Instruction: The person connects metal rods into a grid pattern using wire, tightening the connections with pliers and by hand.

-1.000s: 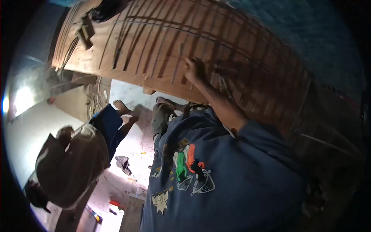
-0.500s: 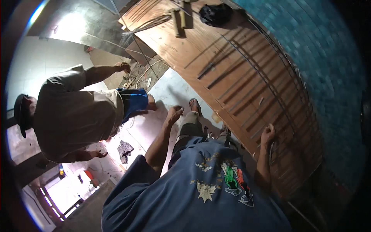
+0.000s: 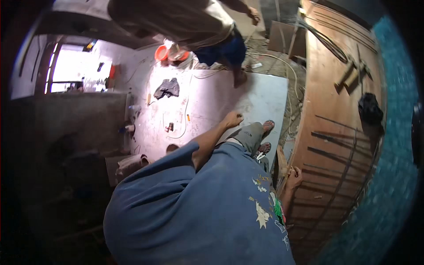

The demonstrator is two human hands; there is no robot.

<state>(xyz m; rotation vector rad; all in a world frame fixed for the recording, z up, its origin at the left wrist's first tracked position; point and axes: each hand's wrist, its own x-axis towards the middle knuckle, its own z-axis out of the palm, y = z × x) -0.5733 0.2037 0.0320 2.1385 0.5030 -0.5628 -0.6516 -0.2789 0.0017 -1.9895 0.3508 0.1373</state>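
Observation:
My left hand [image 3: 233,119] hangs in front of my body above a pale sheet on the floor, its fingers curled in, with nothing visible in them. Close to the near edge of a long plywood board [image 3: 324,101], my right hand [image 3: 293,177] is closed; its fingers hide whatever may be inside. Several thin dark metal rods [image 3: 327,149] lie across the board beside that hand, and one long rod runs across the others. Farther up the board are a coil of wire [image 3: 329,42], a tool with two thick tan handles [image 3: 351,75] and a black plastic bag [image 3: 370,109].
Another person [image 3: 190,22] stands bent at the far side. The pale sheet [image 3: 260,95] covers the floor, with a black bag [image 3: 167,88] and a cable [image 3: 187,106] on it. Orange buckets [image 3: 162,53] stand beyond. A teal tiled surface [image 3: 404,79] borders the board.
My view has turned left, so the board now stands farther right and more upright, and the other person appears at the top. My hands remain closed at my sides.

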